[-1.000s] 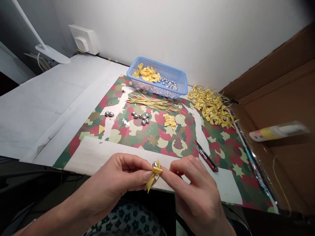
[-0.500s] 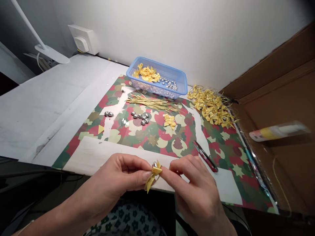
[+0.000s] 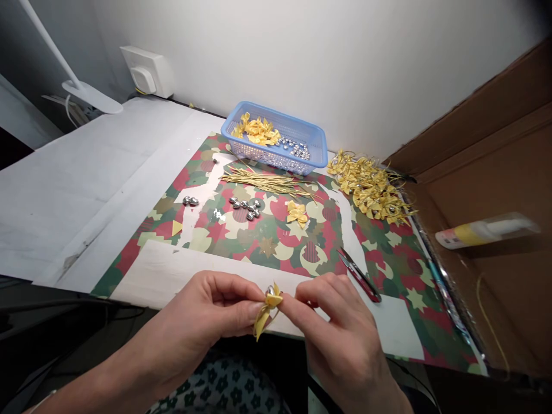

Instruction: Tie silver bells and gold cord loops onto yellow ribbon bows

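A yellow ribbon bow (image 3: 265,315) with a silver bell or bead (image 3: 270,290) at its top is held over the table's front edge. My left hand (image 3: 215,307) pinches it from the left between thumb and forefinger. From the right, my right hand (image 3: 340,325) presses its fingertips against the same bow, fingers curled. A thin loop of cord shows by the bow's tail; what lies between the right fingertips is hidden. Beyond the hands, a few loose yellow bows (image 3: 297,214) and several silver beads (image 3: 245,207) lie on the patterned paper.
A blue basket (image 3: 276,158) holds yellow bows and silver beads. Before it lies a bundle of gold cords (image 3: 265,179). Finished-looking bows are heaped (image 3: 371,187) at right. Red-handled thread snips (image 3: 360,276) lie near my right hand. A bottle (image 3: 483,230) is by the cardboard wall (image 3: 509,172).
Almost nothing differs. Both hands keep their hold on the bow; the view has shifted very slightly.
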`<state>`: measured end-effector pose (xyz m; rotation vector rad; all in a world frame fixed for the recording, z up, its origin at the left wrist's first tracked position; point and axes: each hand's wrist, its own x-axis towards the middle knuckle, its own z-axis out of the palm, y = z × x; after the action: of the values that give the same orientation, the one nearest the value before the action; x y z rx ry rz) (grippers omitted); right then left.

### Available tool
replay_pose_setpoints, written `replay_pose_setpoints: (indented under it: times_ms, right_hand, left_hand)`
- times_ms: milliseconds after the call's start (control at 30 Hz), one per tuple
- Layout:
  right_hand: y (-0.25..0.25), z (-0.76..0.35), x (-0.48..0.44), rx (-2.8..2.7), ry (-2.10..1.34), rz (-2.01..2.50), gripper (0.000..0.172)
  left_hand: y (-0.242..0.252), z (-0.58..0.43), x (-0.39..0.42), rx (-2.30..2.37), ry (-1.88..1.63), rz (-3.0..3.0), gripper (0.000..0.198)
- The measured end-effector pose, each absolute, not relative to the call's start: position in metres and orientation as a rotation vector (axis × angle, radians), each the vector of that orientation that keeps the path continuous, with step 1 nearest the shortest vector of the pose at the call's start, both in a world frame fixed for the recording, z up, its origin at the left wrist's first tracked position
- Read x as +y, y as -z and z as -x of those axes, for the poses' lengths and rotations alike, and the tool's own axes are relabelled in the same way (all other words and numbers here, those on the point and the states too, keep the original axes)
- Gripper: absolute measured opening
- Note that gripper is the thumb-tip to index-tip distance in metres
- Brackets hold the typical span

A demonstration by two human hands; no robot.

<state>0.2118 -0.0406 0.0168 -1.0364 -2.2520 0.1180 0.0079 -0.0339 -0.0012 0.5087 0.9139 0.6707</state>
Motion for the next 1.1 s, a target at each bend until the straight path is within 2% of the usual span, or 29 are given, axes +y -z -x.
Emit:
replay_pose_setpoints:
  times_ms: [467, 800, 1100]
  right_hand:
    - [-0.017, -0.211, -0.043, -2.258, -0.107, 1.078, 0.032]
    - [-0.011, -0.209, -0.044, -2.236, -0.164, 1.063, 0.027]
    - [-0.005, -0.215, -0.048, -2.175, -0.385, 1.067, 0.039]
  left_hand:
    - [0.003, -0.009, -0.034, 0.93, -0.666, -0.565, 0.015]
    - [0.002, -0.007, -0.036, 0.932, -0.663, -0.56, 0.013]
    - [0.002, -0.01, -0.036, 0.901, -0.663, -0.596, 0.01]
